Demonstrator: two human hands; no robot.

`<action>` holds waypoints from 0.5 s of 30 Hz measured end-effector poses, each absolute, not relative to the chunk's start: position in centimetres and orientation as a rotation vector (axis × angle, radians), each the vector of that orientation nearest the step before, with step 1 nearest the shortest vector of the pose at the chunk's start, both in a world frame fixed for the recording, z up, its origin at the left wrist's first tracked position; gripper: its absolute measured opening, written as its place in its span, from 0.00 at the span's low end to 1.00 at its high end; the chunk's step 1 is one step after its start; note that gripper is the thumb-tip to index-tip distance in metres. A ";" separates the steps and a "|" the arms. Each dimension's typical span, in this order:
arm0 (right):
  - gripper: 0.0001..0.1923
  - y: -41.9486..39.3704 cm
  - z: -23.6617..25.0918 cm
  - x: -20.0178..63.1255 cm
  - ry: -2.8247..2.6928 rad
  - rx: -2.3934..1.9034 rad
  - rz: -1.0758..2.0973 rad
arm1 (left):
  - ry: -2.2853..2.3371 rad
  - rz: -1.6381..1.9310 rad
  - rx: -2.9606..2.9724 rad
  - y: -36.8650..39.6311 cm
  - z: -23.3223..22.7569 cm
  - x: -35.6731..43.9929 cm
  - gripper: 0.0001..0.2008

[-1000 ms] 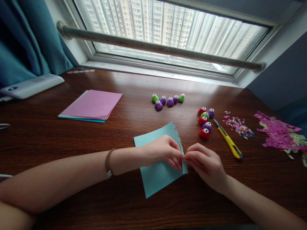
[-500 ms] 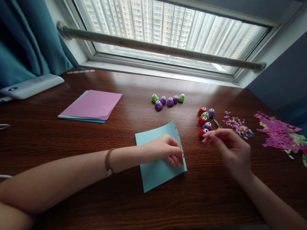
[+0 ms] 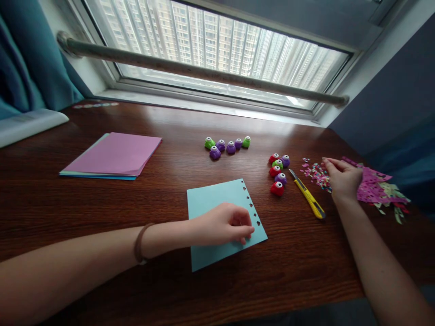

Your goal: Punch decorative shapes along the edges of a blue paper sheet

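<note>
A light blue paper sheet (image 3: 210,203) lies flat on the brown wooden desk (image 3: 170,294), with a row of small punched holes along its right edge. My left hand (image 3: 224,224) rests on the sheet, fingertips pressing it down near the holes. My right hand (image 3: 341,176) is far to the right, fingers spread over a pile of small colourful paper cutouts (image 3: 314,173), beside pink punched paper scraps (image 3: 374,185). Whether it holds a tiny piece cannot be seen.
A yellow utility knife (image 3: 307,199) lies between the sheet and the cutouts. Small red, green and purple craft punches (image 3: 278,172) stand near it; another group of punches (image 3: 227,146) is further back. A stack of pink and blue paper (image 3: 112,156) lies at left.
My right hand left the blue sheet's edge and moved right to the pile of cutouts. My left hand stayed on the sheet, which now lies flat. The view shifted slightly right.
</note>
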State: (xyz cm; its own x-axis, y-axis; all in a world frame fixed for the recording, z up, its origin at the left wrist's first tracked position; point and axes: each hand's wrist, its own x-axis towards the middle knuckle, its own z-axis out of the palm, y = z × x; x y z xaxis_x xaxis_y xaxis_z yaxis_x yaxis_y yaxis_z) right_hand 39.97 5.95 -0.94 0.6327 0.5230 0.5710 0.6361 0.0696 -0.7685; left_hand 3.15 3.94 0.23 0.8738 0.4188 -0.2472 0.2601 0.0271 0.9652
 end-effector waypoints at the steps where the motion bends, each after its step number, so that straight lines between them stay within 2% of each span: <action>1: 0.10 5.9 -1.1 40.2 -1.012 -1.618 -0.176 | 0.547 0.132 1.597 3.9 0.2 3.1 0.12; 4: 0.11 6.0 -1.3 40.6 -1.066 -1.691 -0.323 | 0.548 0.139 1.661 3.8 0.4 3.1 0.11; 10: 0.12 5.8 -1.1 40.1 -1.074 -1.679 -0.322 | 0.521 0.158 1.806 3.5 1.0 3.0 0.10; 15: 0.12 4.8 -0.1 37.6 -1.123 -1.644 -0.342 | 0.390 0.238 2.155 3.1 1.3 2.8 0.08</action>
